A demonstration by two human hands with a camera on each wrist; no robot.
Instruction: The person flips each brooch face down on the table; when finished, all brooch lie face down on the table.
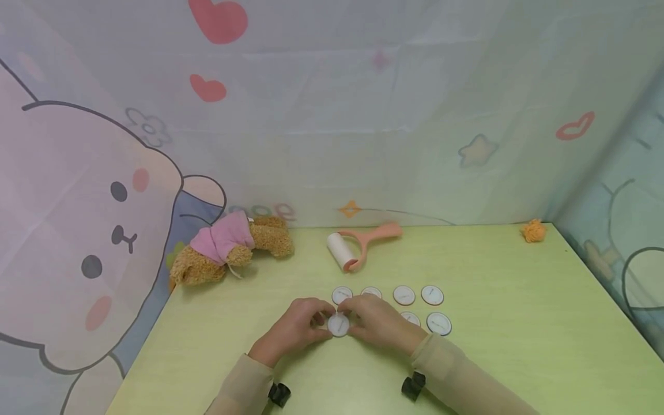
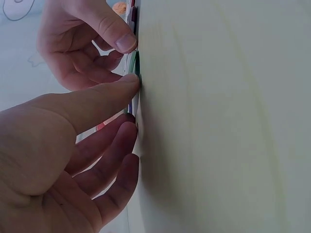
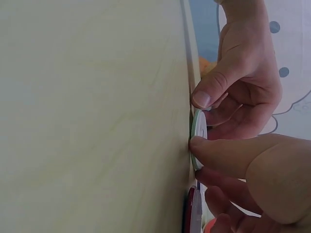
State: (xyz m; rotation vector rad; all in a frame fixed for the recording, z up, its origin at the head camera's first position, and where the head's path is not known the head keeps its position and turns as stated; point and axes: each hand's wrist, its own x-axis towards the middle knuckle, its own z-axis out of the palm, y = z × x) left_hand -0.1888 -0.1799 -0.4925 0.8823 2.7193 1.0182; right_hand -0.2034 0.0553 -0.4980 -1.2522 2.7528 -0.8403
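Note:
A round pin badge [image 1: 338, 325] lies pin side up near the middle of the table, between both hands. My left hand [image 1: 294, 327] holds its left edge with thumb and fingertips. From the other side, my right hand [image 1: 381, 320] pinches its right edge. In the right wrist view the badge [image 3: 199, 127] shows a pale back and greenish rim, low against the tabletop. Behind the hands is a row of similar badges [image 1: 403, 295]. Another badge [image 1: 439, 324] lies right of my right hand, which partly covers one beside it.
A lint roller with a peach handle [image 1: 381, 232] lies behind the badges. At the back left is a teddy bear in a pink top [image 1: 225, 237]. An orange fuzzy ball [image 1: 534, 231] sits at the back right corner. Patterned cloth [image 1: 332, 144] hangs behind the table.

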